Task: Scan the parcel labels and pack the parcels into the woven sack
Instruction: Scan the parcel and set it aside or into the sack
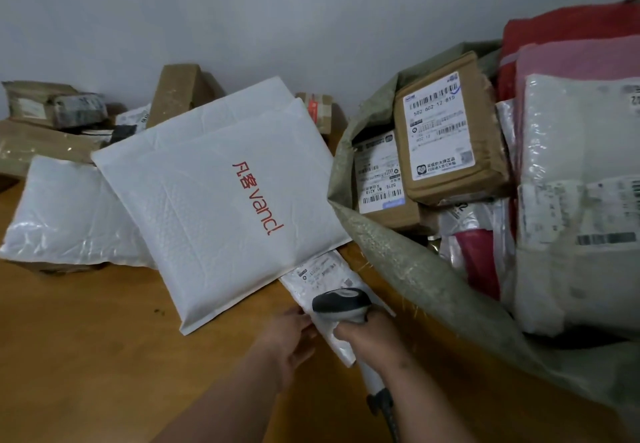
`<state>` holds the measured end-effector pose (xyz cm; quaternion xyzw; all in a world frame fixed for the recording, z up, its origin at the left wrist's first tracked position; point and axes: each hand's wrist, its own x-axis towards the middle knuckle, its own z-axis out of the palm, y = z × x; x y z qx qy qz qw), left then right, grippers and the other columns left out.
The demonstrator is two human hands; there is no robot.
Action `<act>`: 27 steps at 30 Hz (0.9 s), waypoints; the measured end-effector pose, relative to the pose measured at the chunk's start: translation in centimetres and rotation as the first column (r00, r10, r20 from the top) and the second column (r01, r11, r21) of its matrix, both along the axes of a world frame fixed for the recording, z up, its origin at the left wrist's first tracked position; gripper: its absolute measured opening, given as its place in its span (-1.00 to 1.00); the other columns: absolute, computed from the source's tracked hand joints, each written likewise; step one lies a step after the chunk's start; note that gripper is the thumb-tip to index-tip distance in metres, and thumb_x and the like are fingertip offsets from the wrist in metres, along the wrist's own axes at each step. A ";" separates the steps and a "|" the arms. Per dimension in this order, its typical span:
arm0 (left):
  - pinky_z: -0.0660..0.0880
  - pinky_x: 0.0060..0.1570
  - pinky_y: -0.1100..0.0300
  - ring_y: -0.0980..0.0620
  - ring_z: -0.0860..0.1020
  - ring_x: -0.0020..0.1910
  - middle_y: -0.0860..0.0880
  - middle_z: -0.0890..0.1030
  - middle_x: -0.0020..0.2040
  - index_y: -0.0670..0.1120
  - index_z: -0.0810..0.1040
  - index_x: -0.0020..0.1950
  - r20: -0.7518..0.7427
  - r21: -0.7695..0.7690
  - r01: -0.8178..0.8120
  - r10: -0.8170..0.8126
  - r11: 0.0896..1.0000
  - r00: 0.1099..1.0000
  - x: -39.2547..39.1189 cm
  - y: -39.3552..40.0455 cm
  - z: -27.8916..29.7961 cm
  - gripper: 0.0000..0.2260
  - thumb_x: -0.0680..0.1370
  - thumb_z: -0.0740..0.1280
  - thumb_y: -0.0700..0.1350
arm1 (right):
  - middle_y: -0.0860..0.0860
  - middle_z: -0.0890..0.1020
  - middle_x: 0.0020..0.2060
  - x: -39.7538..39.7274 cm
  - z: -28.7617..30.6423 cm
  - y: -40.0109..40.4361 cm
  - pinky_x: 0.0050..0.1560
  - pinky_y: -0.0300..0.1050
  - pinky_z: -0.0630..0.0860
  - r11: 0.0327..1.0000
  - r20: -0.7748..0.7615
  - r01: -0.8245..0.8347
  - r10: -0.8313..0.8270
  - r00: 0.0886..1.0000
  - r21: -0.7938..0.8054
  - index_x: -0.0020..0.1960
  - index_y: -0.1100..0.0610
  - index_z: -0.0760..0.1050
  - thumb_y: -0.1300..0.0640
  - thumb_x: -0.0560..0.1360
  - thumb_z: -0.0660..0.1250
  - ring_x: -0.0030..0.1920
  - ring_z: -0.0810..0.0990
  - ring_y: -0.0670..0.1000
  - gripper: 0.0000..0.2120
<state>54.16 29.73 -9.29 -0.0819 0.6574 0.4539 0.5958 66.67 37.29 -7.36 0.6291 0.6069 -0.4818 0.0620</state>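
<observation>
Small white plastic mailer with printed label [320,281]: lying on the wooden counter [86,356] near its front edge, partly tucked under the large white padded envelope with red lettering [214,200]; label faces up. Left hand [287,337]: grip closed on the mailer's near left edge. Right hand [372,338]: grip closed around the grey handheld barcode scanner [341,300], whose head is over the label. Step in hand, by judgement: scanning. Olive woven sack [398,262]: mouth open just to the right, already holding brown cardboard boxes [446,131] and bagged parcels. Next move likely calls for sliding the mailer free and lifting it over the sack's rim. More parcels lie along the counter's far edge.
</observation>
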 end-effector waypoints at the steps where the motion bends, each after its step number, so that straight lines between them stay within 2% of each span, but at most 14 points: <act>1: 0.54 -0.06 0.06 -0.06 0.60 0.05 -0.15 0.67 0.07 -0.08 0.58 0.19 -0.009 -0.007 -0.004 0.004 1.000 1.000 0.3 0.0 0.0 -0.82 0.62 0.29 -0.25 | -0.02 0.67 -0.07 0.2 0.4 0.0 0.13 0.02 0.53 0.999 -0.026 0.002 -0.004 1.000 -0.051 -0.14 -0.05 0.57 -0.08 0.23 0.39 0.02 0.62 0.07 -0.77; 2: 0.58 -0.03 0.02 -0.10 0.63 0.04 -0.17 0.68 0.04 -0.10 0.58 0.17 -0.021 -0.010 -0.005 0.005 1.000 1.000 0.6 -0.2 0.1 -0.84 0.62 0.30 -0.25 | -0.01 0.66 -0.08 0.5 0.7 -0.1 0.03 -0.06 0.51 0.995 -0.059 0.003 -0.009 0.998 -0.103 -0.13 -0.03 0.57 -0.01 0.29 0.43 -0.03 0.60 0.01 -0.83; 4: 0.63 0.00 -0.08 -0.17 0.68 -0.03 -0.19 0.71 -0.05 -0.14 0.57 0.12 -0.054 -0.010 0.012 -0.012 1.000 0.998 1.0 -0.9 0.3 -0.87 0.58 0.35 -0.26 | 0.01 0.67 -0.03 1.3 1.0 -0.6 -0.09 -0.11 0.46 0.983 -0.110 0.021 -0.041 0.993 -0.185 -0.03 0.03 0.60 0.08 0.39 0.45 -0.04 0.60 -0.03 -0.83; 7: 0.61 0.06 -0.21 -0.23 0.69 -0.05 -0.20 0.71 -0.06 -0.17 0.55 0.14 -0.114 -0.018 0.075 -0.077 0.997 0.991 0.9 -2.7 0.4 -0.81 0.54 0.39 -0.27 | 0.00 0.68 -0.06 2.5 1.4 -2.8 0.00 -0.06 0.51 0.961 -0.161 0.074 -0.120 0.980 -0.268 -0.04 0.02 0.60 0.09 0.44 0.46 0.00 0.62 0.01 -0.89; 9: 0.60 0.05 -0.24 -0.26 0.68 -0.04 -0.23 0.70 -0.02 -0.17 0.53 0.19 -0.106 -0.024 0.101 -0.103 0.995 0.989 0.8 -4.3 0.6 -0.80 0.58 0.34 -0.29 | 0.01 0.69 -0.07 3.2 1.2 -4.4 0.04 -0.03 0.54 0.960 -0.186 0.107 -0.158 0.970 -0.257 -0.02 0.04 0.61 0.15 0.44 0.45 -0.04 0.67 0.00 -0.88; 12: 0.61 0.01 -0.27 -0.26 0.69 -0.06 -0.22 0.71 -0.03 -0.15 0.54 0.20 -0.071 -0.017 0.127 -0.128 0.992 0.989 0.3 -7.3 0.8 -0.78 0.57 0.32 -0.32 | 0.03 0.71 -0.14 3.6 1.5 -6.9 -0.15 -0.10 0.51 0.943 -0.226 0.230 -0.285 0.931 -0.240 -0.02 0.13 0.64 0.22 0.40 0.43 -0.28 0.71 -0.06 -0.84; 16: 0.64 -0.08 -0.22 -0.24 0.71 -0.12 -0.20 0.72 -0.06 -0.13 0.55 0.22 -0.041 0.058 0.153 -0.150 0.987 0.988 -0.8 -11.1 1.7 -0.71 0.56 0.28 -0.39 | 0.07 0.69 -0.32 2.9 2.6 -9.8 -0.14 -0.04 0.56 0.914 -0.281 0.349 -0.398 0.873 -0.209 -0.15 0.28 0.66 0.26 0.36 0.44 -0.41 0.64 0.00 -0.90; 18: 0.65 -0.14 -0.18 -0.23 0.71 -0.13 -0.20 0.73 -0.08 -0.11 0.55 0.23 -0.003 0.103 0.156 -0.156 0.982 0.988 -1.5 -12.8 2.3 -0.66 0.57 0.22 -0.44 | 0.09 0.67 -0.35 2.4 3.3 -11.3 -0.21 -0.06 0.55 0.909 -0.311 0.365 -0.413 0.856 -0.201 -0.16 0.29 0.65 0.25 0.40 0.45 -0.43 0.62 0.02 -0.91; 21: 0.61 -0.02 -0.29 -0.31 0.69 -0.04 -0.26 0.70 0.00 -0.09 0.52 0.27 0.105 0.179 0.146 -0.166 0.973 0.981 -2.6 -14.9 3.2 -0.61 0.57 0.18 -0.45 | 0.10 0.68 -0.34 2.1 4.0 -13.6 -0.26 -0.09 0.54 0.891 -0.358 0.406 -0.454 0.816 -0.204 -0.12 0.28 0.64 0.23 0.43 0.47 -0.41 0.61 0.05 -0.89; 25: 0.61 -0.06 -0.25 -0.34 0.66 0.04 -0.28 0.68 0.09 -0.04 0.54 0.29 0.167 0.300 0.170 -0.227 0.939 0.959 -3.8 -17.4 4.7 -0.54 0.53 0.18 -0.45 | 0.09 0.72 -0.32 1.8 5.2 -16.1 -0.18 -0.06 0.51 0.848 -0.423 0.487 -0.527 0.737 -0.209 -0.09 0.21 0.66 0.14 0.38 0.53 -0.22 0.66 0.13 -0.83; 27: 0.58 0.00 -0.29 -0.38 0.63 0.10 -0.30 0.65 0.14 -0.04 0.54 0.31 0.188 0.369 0.175 -0.258 0.913 0.948 -4.3 -18.6 5.2 -0.48 0.47 0.18 -0.47 | 0.07 0.73 -0.33 1.7 6.1 -16.9 -0.25 -0.11 0.50 0.840 -0.453 0.495 -0.539 0.710 -0.223 -0.05 0.17 0.67 0.13 0.38 0.53 -0.31 0.68 0.07 -0.82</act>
